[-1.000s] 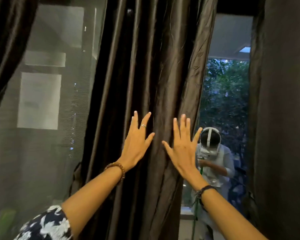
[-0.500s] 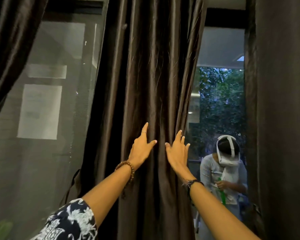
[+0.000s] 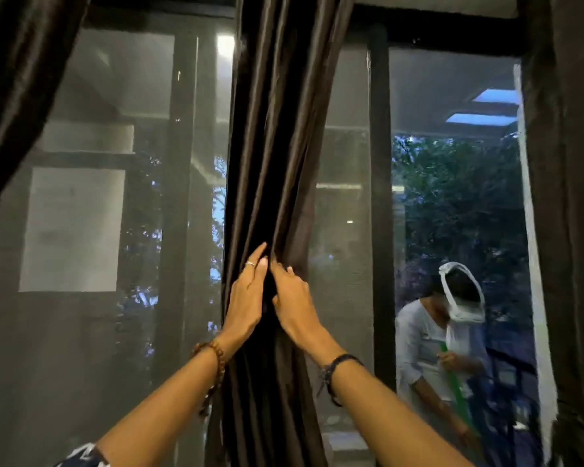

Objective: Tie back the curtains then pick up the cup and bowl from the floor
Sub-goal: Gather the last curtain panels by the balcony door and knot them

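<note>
A dark brown satin curtain (image 3: 277, 136) hangs in the middle of the window, bunched into a narrow column of folds. My left hand (image 3: 246, 298) presses against its left side, fingers pointing up, a ring on one finger. On the right side my right hand (image 3: 294, 305) squeezes the same folds inward, so both hands clasp the gathered cloth between them. No cup, bowl or tie-back shows in view.
Another dark curtain (image 3: 573, 230) hangs at the right edge and one more (image 3: 17, 96) at the upper left. Behind the curtains is a mesh-screened window (image 3: 115, 230). Outside, a person (image 3: 432, 358) wearing a white headset holds a green stick.
The curtain went from spread wide to gathered tight. My hands moved from flat and apart on the cloth to close together around the bunch. The person outside shifted right.
</note>
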